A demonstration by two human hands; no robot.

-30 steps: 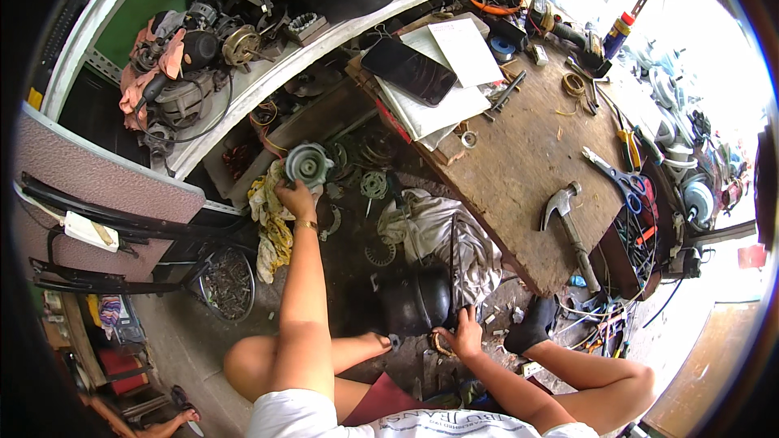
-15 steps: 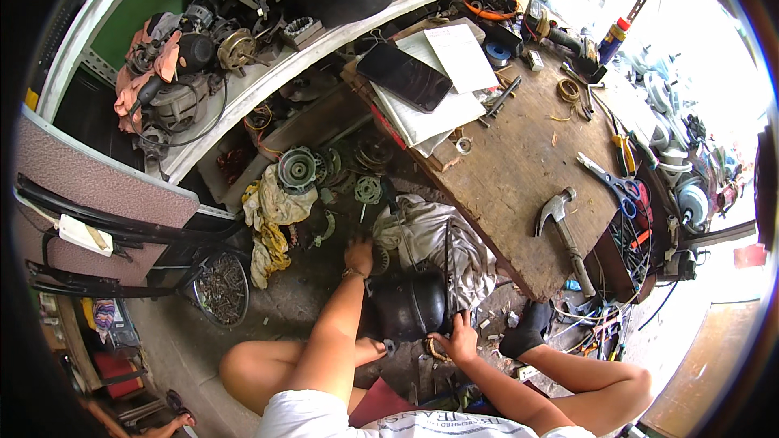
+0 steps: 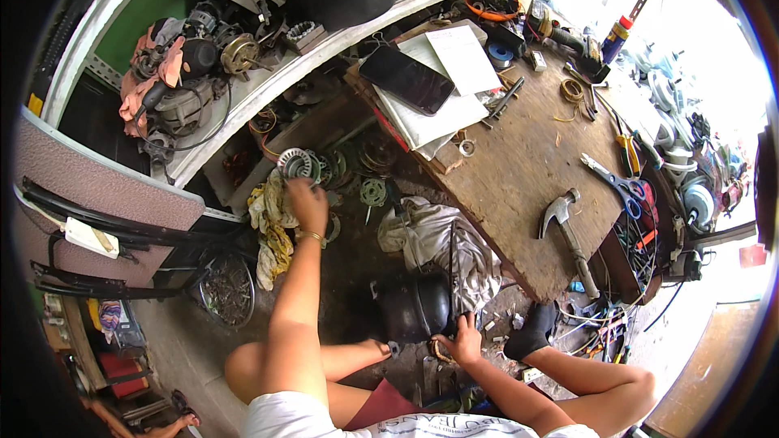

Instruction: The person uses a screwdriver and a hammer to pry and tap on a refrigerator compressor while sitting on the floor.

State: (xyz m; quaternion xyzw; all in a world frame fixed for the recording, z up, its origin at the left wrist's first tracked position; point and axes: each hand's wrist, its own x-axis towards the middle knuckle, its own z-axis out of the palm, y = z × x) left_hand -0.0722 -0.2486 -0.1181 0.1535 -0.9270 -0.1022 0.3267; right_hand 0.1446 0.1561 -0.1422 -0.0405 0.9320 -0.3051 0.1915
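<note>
My left hand (image 3: 307, 208) reaches out to a round slotted metal motor housing (image 3: 297, 164), its fingers closed on the near rim; the housing is tilted up. Under it lies a yellow and white rag (image 3: 272, 231). Between my legs sits a glossy black rounded casing (image 3: 414, 307) with a thin dark rod (image 3: 452, 268) standing at its right side. My right hand (image 3: 462, 341) grips the lower right edge of this casing, thumb and fingers around it. A greenish motor end ring (image 3: 372, 192) lies on the floor right of my left hand.
At right stands a wooden table (image 3: 519, 170) with a hammer (image 3: 568, 235), scissors (image 3: 625, 193), a phone (image 3: 406, 79) and papers. A grey cloth (image 3: 442, 239) bunches beneath its edge. Left are a basin of metal bits (image 3: 225, 292) and a shelf with motors (image 3: 182, 105). Scraps and cables litter the floor.
My left hand has moved from beside the black casing up and left to the motor housing, which has tipped from lying flat. My right hand stays at the casing.
</note>
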